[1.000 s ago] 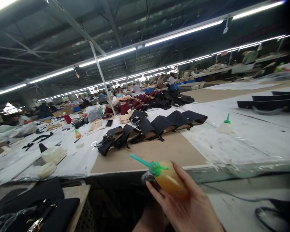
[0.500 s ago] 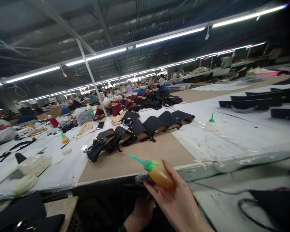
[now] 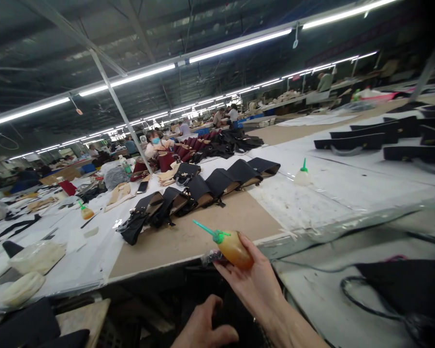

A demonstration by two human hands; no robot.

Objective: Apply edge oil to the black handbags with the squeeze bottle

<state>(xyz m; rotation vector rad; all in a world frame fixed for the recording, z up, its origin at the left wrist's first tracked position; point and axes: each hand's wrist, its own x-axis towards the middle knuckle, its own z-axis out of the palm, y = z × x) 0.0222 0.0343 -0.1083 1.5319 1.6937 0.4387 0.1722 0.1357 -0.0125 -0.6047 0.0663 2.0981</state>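
Observation:
My right hand point(image 3: 255, 275) is closed around a glue bottle point(image 3: 235, 249) with amber contents. The bottle's long green nozzle points up and to the left, over the table's front edge. Beside the fingertips of that hand is a small dark, shiny thing point(image 3: 212, 257) that I cannot make out. Lower down, below the table edge, my left hand point(image 3: 206, 324) has its thumb and fingers apart and holds nothing visible. Beyond the bottle, several black bag pieces point(image 3: 221, 183) lie overlapping in a slanting row on brown board point(image 3: 203, 227).
A second glue bottle point(image 3: 303, 176) stands on the white table covering to the right, and another amber bottle point(image 3: 86, 211) is at left. Black bag parts point(image 3: 358, 142) lie far right. A pole point(image 3: 125, 118) rises behind the row. A masked person point(image 3: 157, 145) sits across the table.
My left hand has come out from behind the right one, moving down with its fingers spreading. The view has shifted a little; my right hand still holds the glue bottle.

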